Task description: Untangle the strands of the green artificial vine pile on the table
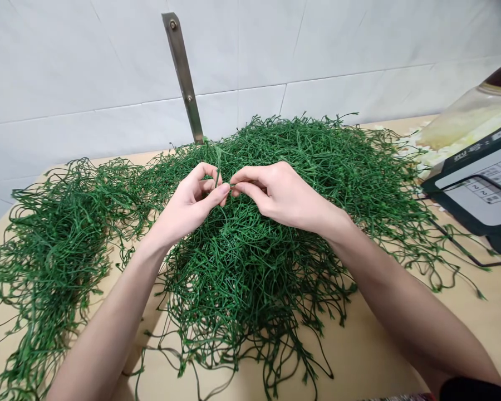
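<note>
A large tangled heap of thin green artificial stems [259, 278] covers the middle of the table, many with small tips at their ends. Above it, my left hand [200, 195] pinches one green stem [218, 161] between thumb and fingers. My right hand [271, 189] meets it fingertip to fingertip, its thumb and forefinger closed on the same stem. Where the fingers meet, the exact spot of the stem is mostly hidden.
A second pile of green stems [58, 239] spreads over the left of the wooden table [367, 345]. Behind the heap, a metal bar [182, 78] stands against the white tiled wall [338, 39]. To the right are a dark box with a white label [484, 178], a black cable [455, 242] and a clear container [463, 111].
</note>
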`<state>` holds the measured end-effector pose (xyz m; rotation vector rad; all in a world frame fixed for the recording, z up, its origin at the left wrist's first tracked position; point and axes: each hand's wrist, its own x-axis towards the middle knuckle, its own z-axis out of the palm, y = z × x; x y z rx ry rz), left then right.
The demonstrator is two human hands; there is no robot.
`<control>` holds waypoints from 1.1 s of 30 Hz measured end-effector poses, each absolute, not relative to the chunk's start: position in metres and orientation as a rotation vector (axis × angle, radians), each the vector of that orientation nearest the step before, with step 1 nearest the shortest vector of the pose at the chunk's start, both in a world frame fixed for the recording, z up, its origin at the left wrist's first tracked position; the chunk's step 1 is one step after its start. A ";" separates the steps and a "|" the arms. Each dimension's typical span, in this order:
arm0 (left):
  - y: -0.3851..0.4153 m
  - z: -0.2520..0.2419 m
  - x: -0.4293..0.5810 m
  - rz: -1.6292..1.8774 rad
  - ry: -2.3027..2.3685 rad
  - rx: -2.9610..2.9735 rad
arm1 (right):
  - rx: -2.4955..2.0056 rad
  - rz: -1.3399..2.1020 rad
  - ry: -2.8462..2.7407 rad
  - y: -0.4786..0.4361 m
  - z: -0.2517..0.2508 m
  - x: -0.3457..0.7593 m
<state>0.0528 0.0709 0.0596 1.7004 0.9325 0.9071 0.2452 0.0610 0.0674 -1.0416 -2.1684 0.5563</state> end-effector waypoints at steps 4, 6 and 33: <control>0.071 0.057 0.052 0.853 1.033 1.716 | -1.025 0.612 -2.190 0.061 0.067 0.245; 0.069 0.059 0.053 0.773 1.113 1.768 | -1.029 0.522 -2.261 0.061 0.065 0.245; 0.071 0.068 0.062 1.045 0.835 1.077 | -1.178 0.370 -1.947 0.061 0.070 0.246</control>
